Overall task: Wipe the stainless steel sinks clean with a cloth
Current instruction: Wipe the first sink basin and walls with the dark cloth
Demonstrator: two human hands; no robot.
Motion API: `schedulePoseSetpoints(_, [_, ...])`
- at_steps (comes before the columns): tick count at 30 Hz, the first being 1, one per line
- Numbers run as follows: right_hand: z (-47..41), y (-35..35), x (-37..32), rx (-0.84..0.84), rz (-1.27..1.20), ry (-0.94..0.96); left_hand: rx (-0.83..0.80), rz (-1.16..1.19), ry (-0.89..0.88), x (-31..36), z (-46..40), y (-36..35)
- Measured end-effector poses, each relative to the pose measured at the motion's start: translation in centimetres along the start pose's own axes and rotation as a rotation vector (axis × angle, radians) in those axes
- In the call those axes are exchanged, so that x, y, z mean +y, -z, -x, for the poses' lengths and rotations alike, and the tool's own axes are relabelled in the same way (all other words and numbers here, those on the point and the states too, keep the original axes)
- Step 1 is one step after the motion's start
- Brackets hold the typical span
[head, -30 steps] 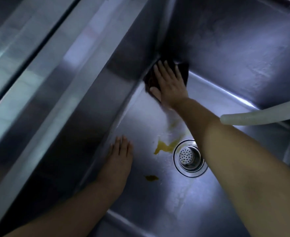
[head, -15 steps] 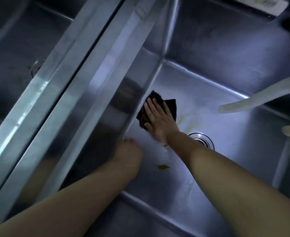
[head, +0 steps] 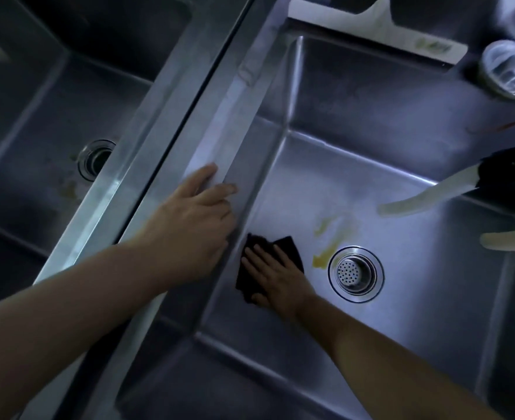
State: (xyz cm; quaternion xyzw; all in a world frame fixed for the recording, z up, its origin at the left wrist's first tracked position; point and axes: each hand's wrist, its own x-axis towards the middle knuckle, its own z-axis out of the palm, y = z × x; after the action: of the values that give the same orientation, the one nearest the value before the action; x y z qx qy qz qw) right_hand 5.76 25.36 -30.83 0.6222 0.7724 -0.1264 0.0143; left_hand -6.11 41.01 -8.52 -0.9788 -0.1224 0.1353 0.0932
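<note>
A deep stainless steel sink (head: 371, 183) fills the middle and right of the view. My right hand (head: 272, 275) lies flat, fingers straight, pressing a dark cloth (head: 289, 248) onto the sink floor beside the left wall. Yellow stains (head: 326, 237) mark the floor just left of the round drain strainer (head: 355, 272). My left hand (head: 195, 216) rests on the steel divider rim (head: 219, 122) between the two basins, fingers extended over its edge. A second sink (head: 38, 131) with its own drain (head: 94, 159) lies to the left.
Two pale hose ends (head: 416, 198) (head: 507, 240) reach in from the right above the sink floor. A white board (head: 371, 28) sits on the back ledge. A round metal object (head: 507, 68) stands at the top right corner.
My right hand has dragged the cloth from the far left corner back along the left wall toward me. My left hand has lifted from the sink floor onto the divider rim.
</note>
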Motion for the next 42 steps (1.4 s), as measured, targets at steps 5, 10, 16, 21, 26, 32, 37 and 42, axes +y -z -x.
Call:
schedulePoseSetpoints(5, [-6.8,1.4,6.0,0.087,-0.147,-0.222,0.064,0.093,0.037,0.4,-0.4,-1.4])
schedulePoseSetpoints(10, [-13.1,3.8,12.5,0.311,-0.329,-0.509,0.109,0.108,0.015,0.2,-0.6,-1.7])
schedulePoseSetpoints(16, [-16.2,7.4,13.3,0.582,-1.095,-0.759,0.095,0.096,0.005,0.2,-0.7,-1.6])
schedulePoseSetpoints(21, [-15.8,7.4,8.8,0.573,-1.379,-0.789,0.121,0.061,0.003,0.3,-0.6,-1.8])
schedulePoseSetpoints(26, [-10.3,5.3,0.6,0.480,-1.365,-0.578,0.087,0.049,0.007,0.4,-0.6,-1.4])
schedulePoseSetpoints(32, [-4.5,1.4,-7.0,0.204,-0.984,-0.288,0.042,0.040,0.026,0.7,-0.5,-0.8])
schedulePoseSetpoints(37, [-0.5,-0.6,-11.1,0.001,-0.786,-0.075,0.061,0.034,0.038,0.9,-0.4,-0.9])
schedulePoseSetpoints(42, [0.3,-0.4,-10.1,0.010,-0.685,0.013,0.057,0.032,0.041,0.9,-0.3,-0.8])
